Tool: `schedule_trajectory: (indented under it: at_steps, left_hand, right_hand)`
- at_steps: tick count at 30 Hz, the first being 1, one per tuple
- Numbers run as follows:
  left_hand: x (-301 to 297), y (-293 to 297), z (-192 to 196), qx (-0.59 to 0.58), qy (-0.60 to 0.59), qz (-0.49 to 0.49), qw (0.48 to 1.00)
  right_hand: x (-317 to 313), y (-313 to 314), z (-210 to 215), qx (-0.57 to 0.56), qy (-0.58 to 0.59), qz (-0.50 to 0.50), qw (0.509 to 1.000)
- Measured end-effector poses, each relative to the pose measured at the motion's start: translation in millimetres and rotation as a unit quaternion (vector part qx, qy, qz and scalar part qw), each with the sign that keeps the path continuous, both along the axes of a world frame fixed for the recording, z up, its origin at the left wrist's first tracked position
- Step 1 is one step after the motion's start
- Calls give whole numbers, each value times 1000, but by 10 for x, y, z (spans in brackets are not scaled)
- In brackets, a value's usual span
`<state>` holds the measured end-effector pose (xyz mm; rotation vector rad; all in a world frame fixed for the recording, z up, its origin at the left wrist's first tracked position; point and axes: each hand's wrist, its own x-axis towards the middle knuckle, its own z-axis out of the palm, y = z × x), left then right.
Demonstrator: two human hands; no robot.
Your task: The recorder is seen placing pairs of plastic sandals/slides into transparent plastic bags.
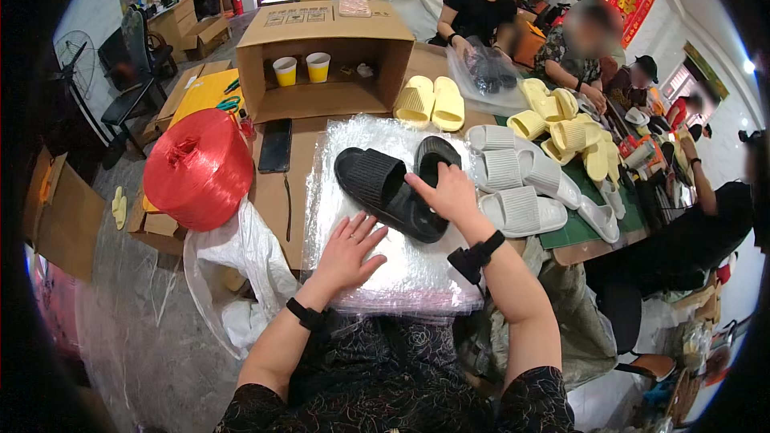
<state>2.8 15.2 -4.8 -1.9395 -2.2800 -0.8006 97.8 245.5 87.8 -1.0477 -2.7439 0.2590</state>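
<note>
Two black ribbed slide slippers lie side by side on a stack of clear plastic bags (325, 208) in front of me. My right hand (451, 194) grips the right slipper (433, 149) at its side, with the thumb on the inner edge; part of that slipper is hidden under the hand. Just below the left slipper (370, 176), my left hand (349, 250) rests over the bags with its fingers spread and nothing in them.
Left of the bags are a phone (275, 145) and a big red twine roll (199, 168). Behind them, an open cardboard box (321, 24) holds two paper cups. Yellow slippers (447, 104) and grey slippers (521, 212) lie to the right; several people work beyond.
</note>
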Motion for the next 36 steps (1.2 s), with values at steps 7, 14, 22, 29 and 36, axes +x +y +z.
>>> schedule_trajectory:
  at_steps: [7,14,22,29,36]
  left_hand:
    - [3,50,-6,26,11,1,1000]
    - [0,14,-7,26,19,11,999]
    - [83,53,100,-4,-13,3,1000]
    - [-49,-48,180,-111,-65,-27,991]
    - [-121,54,32,-167,38,-10,985]
  right_hand:
    - [84,427,-163,-34,70,226,971]
    - [-150,361,-205,-51,68,266,960]
    - [-159,469,-445,57,67,169,982]
    - [642,231,52,16,184,20,983]
    - [765,-483,-481,61,109,32,992]
